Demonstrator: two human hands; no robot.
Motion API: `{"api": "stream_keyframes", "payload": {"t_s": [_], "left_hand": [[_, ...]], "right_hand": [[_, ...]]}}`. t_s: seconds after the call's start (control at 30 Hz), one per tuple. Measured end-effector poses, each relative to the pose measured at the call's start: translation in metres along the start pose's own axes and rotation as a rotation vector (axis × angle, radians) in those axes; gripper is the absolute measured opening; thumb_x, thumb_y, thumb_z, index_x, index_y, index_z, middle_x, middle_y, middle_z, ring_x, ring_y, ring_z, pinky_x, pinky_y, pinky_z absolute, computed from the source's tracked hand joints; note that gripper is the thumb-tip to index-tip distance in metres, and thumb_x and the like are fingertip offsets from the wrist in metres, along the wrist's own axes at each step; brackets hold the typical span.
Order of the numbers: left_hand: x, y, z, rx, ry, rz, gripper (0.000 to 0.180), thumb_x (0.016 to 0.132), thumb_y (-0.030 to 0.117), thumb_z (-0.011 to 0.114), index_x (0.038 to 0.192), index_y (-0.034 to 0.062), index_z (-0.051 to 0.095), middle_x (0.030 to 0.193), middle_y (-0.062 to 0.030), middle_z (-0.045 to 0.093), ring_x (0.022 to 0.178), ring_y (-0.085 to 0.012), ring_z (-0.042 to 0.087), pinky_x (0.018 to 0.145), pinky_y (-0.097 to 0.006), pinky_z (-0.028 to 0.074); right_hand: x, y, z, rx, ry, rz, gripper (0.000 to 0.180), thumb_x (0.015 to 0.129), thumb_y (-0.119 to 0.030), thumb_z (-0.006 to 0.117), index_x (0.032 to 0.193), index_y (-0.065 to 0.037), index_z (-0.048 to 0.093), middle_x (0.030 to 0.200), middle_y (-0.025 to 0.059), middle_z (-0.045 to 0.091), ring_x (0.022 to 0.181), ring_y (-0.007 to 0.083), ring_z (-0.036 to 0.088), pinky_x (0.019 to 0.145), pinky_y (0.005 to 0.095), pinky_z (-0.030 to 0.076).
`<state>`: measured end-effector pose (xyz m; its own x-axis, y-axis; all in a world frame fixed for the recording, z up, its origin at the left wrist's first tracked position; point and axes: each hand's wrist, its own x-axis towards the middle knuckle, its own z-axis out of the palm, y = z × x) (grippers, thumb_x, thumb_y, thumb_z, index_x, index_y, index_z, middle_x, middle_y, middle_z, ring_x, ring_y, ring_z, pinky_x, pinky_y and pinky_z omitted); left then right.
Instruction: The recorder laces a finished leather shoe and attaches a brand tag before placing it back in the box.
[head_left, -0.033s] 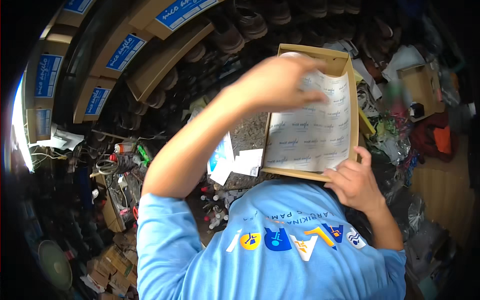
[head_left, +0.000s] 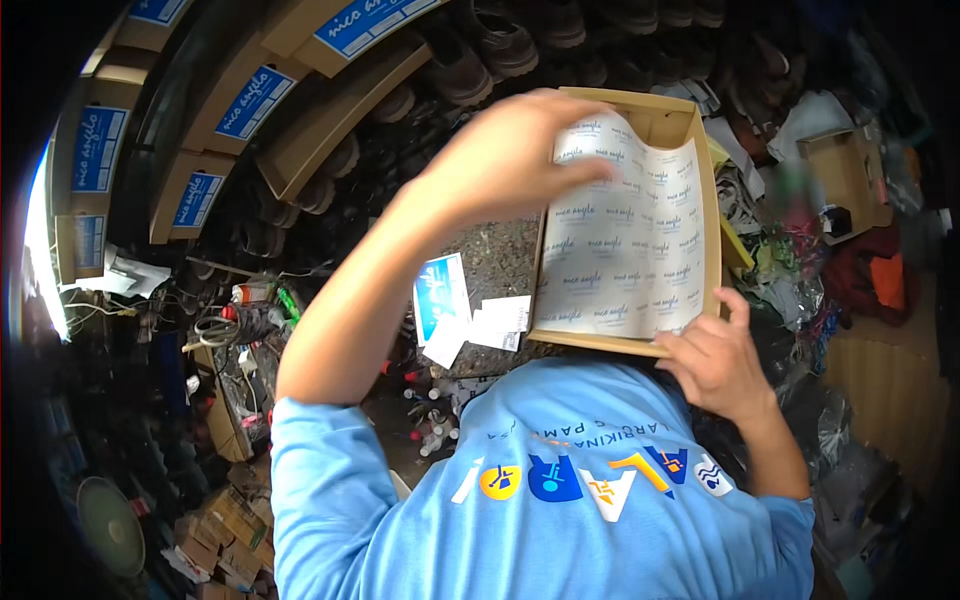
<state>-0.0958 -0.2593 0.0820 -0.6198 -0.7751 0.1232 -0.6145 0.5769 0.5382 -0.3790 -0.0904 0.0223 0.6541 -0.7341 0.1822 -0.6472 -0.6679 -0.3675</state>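
An open brown cardboard shoebox [head_left: 709,205] lies in front of me, lined with a sheet of printed white tissue paper [head_left: 625,240]. The paper's far edge curls up inside the box. My right hand [head_left: 718,365] grips the near right corner, its thumb and fingers around the rim. Over the box's far left edge is my left hand [head_left: 520,150], thumb stretched out over the paper and apart from the fingers, which are partly hidden and slightly blurred. Nothing shows in it.
Left of the box lie a blue-and-white card [head_left: 440,295] and several white labels [head_left: 500,318] on a dark rough surface. Stacked shoeboxes [head_left: 185,200] stand at the far left, dark shoes [head_left: 505,45] beyond. At the right are another open box [head_left: 850,185] and heaped scraps.
My left hand has moved left and back from over the paper, uncovering more of its far part. My right hand stays at the box corner.
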Motion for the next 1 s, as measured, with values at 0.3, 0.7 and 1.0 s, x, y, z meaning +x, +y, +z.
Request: {"api": "stream_keyframes", "payload": {"t_s": [0.3, 0.7, 1.0], "left_hand": [[-0.220, -0.088, 0.033, 0.229, -0.023, -1.000, 0.064, 0.081, 0.043, 0.080, 0.127, 0.0005, 0.066, 0.115, -0.0245, 0.064, 0.107, -0.0377, 0.065, 0.091, -0.044, 0.052], [-0.262, -0.087, 0.103, -0.193, 0.612, -1.156, 0.034, 0.082, 0.016, 0.080, 0.110, -0.0022, 0.072, 0.094, -0.0127, 0.069, 0.080, -0.0195, 0.065, 0.074, -0.032, 0.052], [-0.292, -0.102, 0.082, -0.359, 0.912, -1.029, 0.019, 0.095, 0.009, 0.067, 0.107, -0.0041, 0.072, 0.090, -0.0071, 0.072, 0.079, -0.0107, 0.063, 0.074, -0.027, 0.051]], "right_hand": [[0.001, 0.006, 0.006, 0.189, -0.103, -0.116, 0.023, 0.072, -0.016, 0.081, 0.091, -0.010, 0.071, 0.063, -0.0007, 0.059, 0.064, 0.0194, 0.055, 0.110, 0.0490, 0.038], [0.027, -0.015, -0.016, 0.245, -0.060, -0.011, 0.037, 0.070, -0.024, 0.085, 0.099, -0.005, 0.073, 0.082, 0.0070, 0.068, 0.083, 0.0244, 0.066, 0.107, 0.0520, 0.044], [0.082, -0.056, 0.003, 0.276, 0.256, -0.019, 0.026, 0.078, -0.009, 0.078, 0.103, -0.002, 0.073, 0.098, 0.0098, 0.073, 0.091, 0.0261, 0.068, 0.095, 0.0451, 0.050]]}}
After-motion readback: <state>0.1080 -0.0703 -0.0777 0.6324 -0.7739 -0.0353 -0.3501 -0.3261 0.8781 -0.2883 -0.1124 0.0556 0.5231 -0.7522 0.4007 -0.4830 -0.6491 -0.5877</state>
